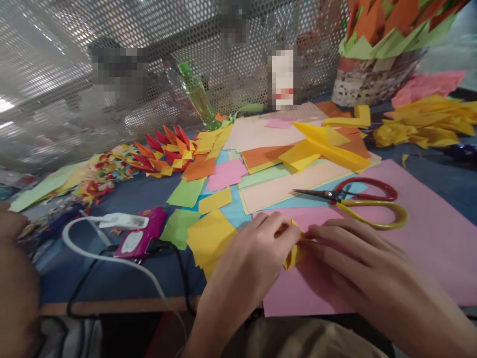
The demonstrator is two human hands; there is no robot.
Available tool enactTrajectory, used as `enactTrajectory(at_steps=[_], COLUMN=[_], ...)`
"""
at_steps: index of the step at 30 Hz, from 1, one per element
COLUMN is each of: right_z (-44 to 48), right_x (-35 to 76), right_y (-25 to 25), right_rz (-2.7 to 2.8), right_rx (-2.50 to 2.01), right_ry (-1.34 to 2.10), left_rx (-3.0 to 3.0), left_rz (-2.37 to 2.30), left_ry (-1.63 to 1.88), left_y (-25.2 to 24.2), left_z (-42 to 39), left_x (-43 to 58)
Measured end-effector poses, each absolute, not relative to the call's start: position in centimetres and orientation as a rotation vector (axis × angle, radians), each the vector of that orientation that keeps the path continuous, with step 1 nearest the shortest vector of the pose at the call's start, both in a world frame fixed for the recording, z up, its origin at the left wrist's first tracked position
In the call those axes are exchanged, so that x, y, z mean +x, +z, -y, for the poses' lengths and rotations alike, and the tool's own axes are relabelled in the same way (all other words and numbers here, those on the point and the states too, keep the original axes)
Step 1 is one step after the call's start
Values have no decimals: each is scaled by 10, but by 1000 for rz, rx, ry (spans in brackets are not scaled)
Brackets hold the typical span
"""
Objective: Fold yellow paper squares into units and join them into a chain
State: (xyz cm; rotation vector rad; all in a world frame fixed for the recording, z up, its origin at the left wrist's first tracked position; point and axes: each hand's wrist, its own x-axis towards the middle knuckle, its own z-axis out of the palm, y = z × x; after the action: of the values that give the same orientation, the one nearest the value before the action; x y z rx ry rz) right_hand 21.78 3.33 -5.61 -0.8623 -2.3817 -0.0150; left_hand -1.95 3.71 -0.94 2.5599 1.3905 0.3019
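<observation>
A small folded piece of yellow paper (293, 256) is pinched between my two hands, above a large pink sheet (421, 238). My left hand (261, 248) closes on its left side, thumb and fingers together. From the right, the fingers of my right hand (354, 253) press on its other edge and partly hide it. Just beyond my right hand lie scissors (335, 195) with one red and one yellow handle, their blades pointing left. A stack of yellow paper squares (210, 238) rests beside my left hand.
Left of my hands, a magenta power strip (143, 233) trails white and black cables. Folded red and orange paper pieces (167, 151), a green bottle (197, 94) and a paper-decorated basket (372, 79) stand toward the perforated metal screen (156, 99). Another person's arm (17, 278) is at far left.
</observation>
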Motion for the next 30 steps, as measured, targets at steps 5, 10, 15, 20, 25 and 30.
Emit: enactTrajectory(at_steps=[5, 10, 15, 20, 25, 30], right_z=[-32, -33, -29, -27, -21, -14], right_x=[223, 235, 239, 230, 227, 234], right_y=[-55, -57, -62, -64, -67, -74], right_rz=[2428, 2463, 2502, 2501, 2459, 2453], right_rx=[-813, -749, -748, -732, -785, -814], right_ry=[-54, -138, -102, 5, 5, 4], left_rx=[2562, 2557, 2625, 2626, 2537, 2434], left_rz=[-1358, -1344, -1371, -1413, -1408, -1454], left_ry=[371, 322, 213, 156, 174, 302], left_y=[-8, -2, 1, 2, 3, 1], left_z=[-39, -39, -33, -28, -31, -36], left_x=[-22, -20, -18, -22, -22, -17])
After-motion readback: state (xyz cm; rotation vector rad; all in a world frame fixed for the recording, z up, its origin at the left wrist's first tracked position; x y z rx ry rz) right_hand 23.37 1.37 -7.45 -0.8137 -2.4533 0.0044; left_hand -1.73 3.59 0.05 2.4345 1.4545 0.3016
